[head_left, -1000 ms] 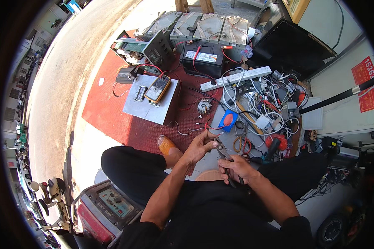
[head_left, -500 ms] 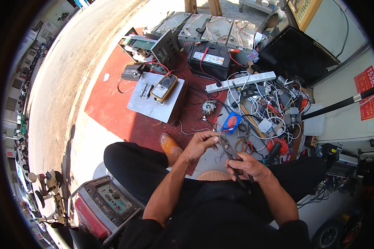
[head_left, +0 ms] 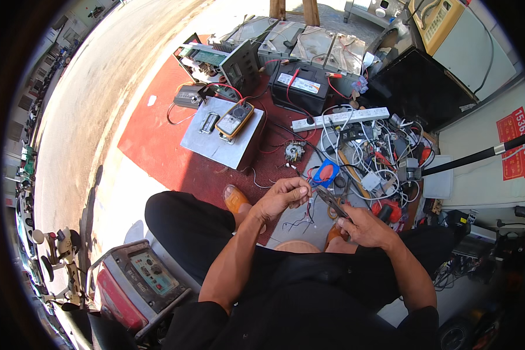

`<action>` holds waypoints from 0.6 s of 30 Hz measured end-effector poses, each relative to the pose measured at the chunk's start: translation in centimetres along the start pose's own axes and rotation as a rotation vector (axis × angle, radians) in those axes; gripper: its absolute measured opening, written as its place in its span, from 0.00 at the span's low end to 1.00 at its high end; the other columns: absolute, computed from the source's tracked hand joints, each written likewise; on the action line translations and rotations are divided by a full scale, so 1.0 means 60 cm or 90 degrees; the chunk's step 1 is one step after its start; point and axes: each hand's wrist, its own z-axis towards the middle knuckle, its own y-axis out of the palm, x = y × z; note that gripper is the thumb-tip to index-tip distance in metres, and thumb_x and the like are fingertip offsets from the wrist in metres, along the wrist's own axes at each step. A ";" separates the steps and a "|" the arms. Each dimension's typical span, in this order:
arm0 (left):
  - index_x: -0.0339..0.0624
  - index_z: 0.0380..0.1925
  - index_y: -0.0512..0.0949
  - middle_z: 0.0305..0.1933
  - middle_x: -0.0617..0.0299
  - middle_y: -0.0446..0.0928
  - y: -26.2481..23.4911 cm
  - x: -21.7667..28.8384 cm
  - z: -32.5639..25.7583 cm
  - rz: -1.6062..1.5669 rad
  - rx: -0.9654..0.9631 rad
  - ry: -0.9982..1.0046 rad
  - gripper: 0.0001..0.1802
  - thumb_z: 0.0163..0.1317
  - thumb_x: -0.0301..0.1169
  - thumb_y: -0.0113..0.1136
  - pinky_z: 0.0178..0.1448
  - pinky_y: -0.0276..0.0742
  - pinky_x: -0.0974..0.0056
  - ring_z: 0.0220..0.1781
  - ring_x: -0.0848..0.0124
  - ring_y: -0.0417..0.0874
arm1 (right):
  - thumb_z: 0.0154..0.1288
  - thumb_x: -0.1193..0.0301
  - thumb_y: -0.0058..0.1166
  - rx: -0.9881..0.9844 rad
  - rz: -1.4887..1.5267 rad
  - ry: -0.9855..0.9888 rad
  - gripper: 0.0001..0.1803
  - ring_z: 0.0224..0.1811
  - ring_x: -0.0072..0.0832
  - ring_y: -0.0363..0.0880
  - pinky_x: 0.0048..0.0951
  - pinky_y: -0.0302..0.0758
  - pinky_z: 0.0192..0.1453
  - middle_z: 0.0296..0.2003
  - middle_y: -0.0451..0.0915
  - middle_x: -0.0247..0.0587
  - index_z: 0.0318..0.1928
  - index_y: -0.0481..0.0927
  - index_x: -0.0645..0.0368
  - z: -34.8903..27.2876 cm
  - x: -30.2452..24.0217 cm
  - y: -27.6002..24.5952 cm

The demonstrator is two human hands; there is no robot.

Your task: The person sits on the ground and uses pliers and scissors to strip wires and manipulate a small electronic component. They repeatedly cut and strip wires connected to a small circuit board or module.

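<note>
My left hand (head_left: 284, 197) is closed in a pinch in front of my lap, with thin wires (head_left: 300, 223) dangling beneath it. In my closed right hand (head_left: 367, 226) is a pair of dark metal pliers (head_left: 332, 204), angled up and left. Their tip reaches close to my left fingertips; whether the jaws touch a wire is too small to tell. Just beyond the hands lies a blue holder with a red round piece (head_left: 325, 173). A small round metal part with wires (head_left: 294, 151) rests on the red mat (head_left: 157, 140).
A yellow multimeter (head_left: 235, 119) lies on a silver metal box (head_left: 201, 143). Behind stand a black battery (head_left: 298, 87) and several grey batteries (head_left: 312, 44). A white power strip (head_left: 356, 118) borders a heap of tangled cables (head_left: 385, 146). A red-and-grey machine (head_left: 140, 286) stands at my left.
The plier handles, spread apart before, are now drawn together in my right hand, which has turned and shifted right. More of the wires hangs visibly below my left hand. The view has tilted slightly.
</note>
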 end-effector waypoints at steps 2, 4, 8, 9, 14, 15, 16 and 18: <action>0.42 0.44 0.83 0.33 0.69 0.79 -0.001 0.001 -0.001 -0.007 -0.016 0.000 0.13 0.82 0.40 0.60 0.33 0.65 0.75 0.31 0.83 0.73 | 0.74 0.73 0.55 0.225 -0.304 -0.090 0.26 0.49 0.48 0.83 0.43 0.83 0.49 0.48 0.80 0.53 0.70 0.72 0.65 0.001 -0.003 0.014; 0.42 0.43 0.82 0.33 0.68 0.79 0.003 -0.001 -0.002 -0.065 -0.032 0.000 0.13 0.82 0.39 0.60 0.33 0.67 0.74 0.31 0.81 0.74 | 0.66 0.75 0.58 0.366 -0.493 -0.132 0.31 0.56 0.50 0.77 0.47 0.81 0.52 0.50 0.76 0.53 0.71 0.73 0.65 0.010 -0.003 0.027; 0.42 0.39 0.81 0.31 0.67 0.77 0.015 -0.012 0.001 -0.208 -0.055 -0.003 0.12 0.80 0.38 0.61 0.33 0.70 0.72 0.31 0.77 0.76 | 0.62 0.80 0.58 0.494 -0.527 -0.174 0.36 0.58 0.52 0.77 0.49 0.78 0.61 0.56 0.75 0.55 0.73 0.69 0.65 0.042 0.008 0.047; 0.42 0.39 0.80 0.31 0.67 0.77 0.016 -0.015 0.002 -0.226 -0.047 -0.006 0.12 0.79 0.38 0.63 0.35 0.70 0.70 0.32 0.76 0.76 | 0.62 0.80 0.58 0.514 -0.535 -0.189 0.37 0.59 0.53 0.77 0.49 0.78 0.61 0.56 0.75 0.56 0.73 0.69 0.65 0.049 0.012 0.051; 0.42 0.37 0.78 0.32 0.66 0.76 0.016 -0.016 0.006 -0.280 -0.072 -0.009 0.13 0.75 0.38 0.67 0.38 0.70 0.67 0.34 0.74 0.74 | 0.62 0.81 0.58 0.564 -0.578 -0.221 0.37 0.60 0.54 0.76 0.52 0.76 0.62 0.56 0.74 0.56 0.73 0.69 0.65 0.059 0.028 0.054; 0.42 0.37 0.79 0.31 0.66 0.76 0.017 -0.016 0.007 -0.274 -0.064 -0.011 0.12 0.76 0.37 0.66 0.36 0.70 0.68 0.33 0.75 0.75 | 0.62 0.80 0.58 0.572 -0.592 -0.223 0.37 0.60 0.54 0.76 0.52 0.76 0.61 0.56 0.74 0.55 0.73 0.69 0.65 0.059 0.029 0.052; 0.42 0.37 0.79 0.31 0.66 0.76 0.018 -0.016 0.008 -0.274 -0.061 -0.004 0.11 0.76 0.37 0.65 0.34 0.71 0.70 0.32 0.76 0.76 | 0.63 0.80 0.58 0.579 -0.606 -0.225 0.36 0.60 0.53 0.76 0.52 0.76 0.61 0.56 0.74 0.55 0.73 0.69 0.65 0.060 0.030 0.050; 0.42 0.37 0.80 0.30 0.66 0.76 0.020 -0.014 0.009 -0.267 -0.053 -0.001 0.11 0.77 0.37 0.64 0.32 0.71 0.71 0.31 0.77 0.76 | 0.64 0.79 0.58 0.582 -0.629 -0.227 0.35 0.60 0.53 0.76 0.51 0.76 0.60 0.56 0.74 0.55 0.73 0.69 0.65 0.060 0.029 0.044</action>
